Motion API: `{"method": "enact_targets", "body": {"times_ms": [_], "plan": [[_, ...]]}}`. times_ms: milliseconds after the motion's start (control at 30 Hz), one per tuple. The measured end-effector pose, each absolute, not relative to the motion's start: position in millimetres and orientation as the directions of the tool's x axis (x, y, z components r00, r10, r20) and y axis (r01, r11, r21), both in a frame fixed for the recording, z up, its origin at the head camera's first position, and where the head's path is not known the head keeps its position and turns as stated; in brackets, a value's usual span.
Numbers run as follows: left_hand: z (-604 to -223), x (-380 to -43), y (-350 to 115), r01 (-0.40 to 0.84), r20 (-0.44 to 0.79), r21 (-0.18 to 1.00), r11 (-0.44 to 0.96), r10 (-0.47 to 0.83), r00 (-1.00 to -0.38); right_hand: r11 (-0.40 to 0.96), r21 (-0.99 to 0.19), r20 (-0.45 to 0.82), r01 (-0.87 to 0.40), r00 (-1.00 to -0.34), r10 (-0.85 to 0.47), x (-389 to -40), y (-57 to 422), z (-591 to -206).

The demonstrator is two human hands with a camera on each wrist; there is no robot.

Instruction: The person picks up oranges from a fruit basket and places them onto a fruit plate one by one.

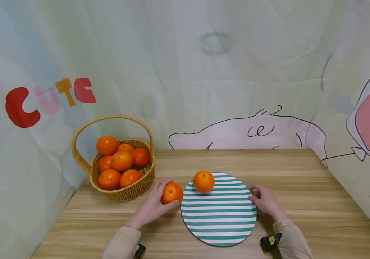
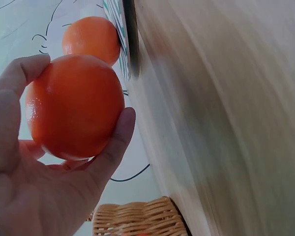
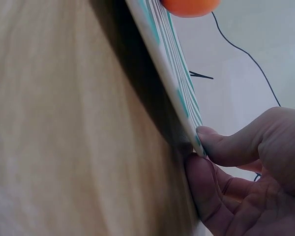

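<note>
My left hand point(image 1: 154, 207) grips an orange point(image 1: 173, 193) beside the left rim of a round board point(image 1: 218, 220) with green and white stripes. In the left wrist view, thumb and fingers curl round this shiny orange point(image 2: 76, 108). A second orange point(image 1: 204, 181) sits on the board near its far left rim. On the right side, my right hand point(image 1: 266, 203) pinches the board's edge. The right wrist view shows the thumb on top of the board point(image 3: 179, 93) and a curled finger beneath, with a dark gap under the rim.
A wicker basket point(image 1: 127, 196) with a tall arched handle point(image 1: 113, 117) stands at the left, holding several oranges point(image 1: 122, 160). Both hands work over a wooden table point(image 1: 295, 172). A printed curtain point(image 1: 178, 72) hangs behind it and along the sides.
</note>
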State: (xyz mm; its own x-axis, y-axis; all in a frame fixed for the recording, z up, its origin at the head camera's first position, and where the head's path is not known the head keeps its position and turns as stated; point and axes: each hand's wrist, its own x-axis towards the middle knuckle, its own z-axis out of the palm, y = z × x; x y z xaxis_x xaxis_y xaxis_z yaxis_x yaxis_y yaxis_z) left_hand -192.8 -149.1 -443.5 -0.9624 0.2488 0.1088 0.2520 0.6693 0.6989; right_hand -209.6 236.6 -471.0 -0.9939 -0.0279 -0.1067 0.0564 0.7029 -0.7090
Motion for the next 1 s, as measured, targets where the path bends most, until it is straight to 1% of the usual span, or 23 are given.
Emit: {"method": "enact_targets", "body": {"times_ms": [200,433,600,1000], "plan": [[-446,-192,-143,0.239,0.070,0.722,0.650,0.275,-0.959,0.702,-0.710,-0.108,0.058,-0.994,-0.027,-208,236,-470],[-447,-193,-137,0.255,0.060,0.731,0.633,0.312,-0.948,0.689,-0.724,-0.091,0.039,-0.995,-0.040,-208,236,-470],[-446,-194,-132,0.256,0.031,0.736,0.627,0.346,-0.938,0.675,-0.737,-0.080,0.024,-0.995,-0.051,-207,237,-471],[-447,-195,-121,0.235,-0.013,0.764,0.601,0.377,-0.926,0.686,-0.727,-0.085,0.032,-0.995,-0.044,-208,237,-471]]}}
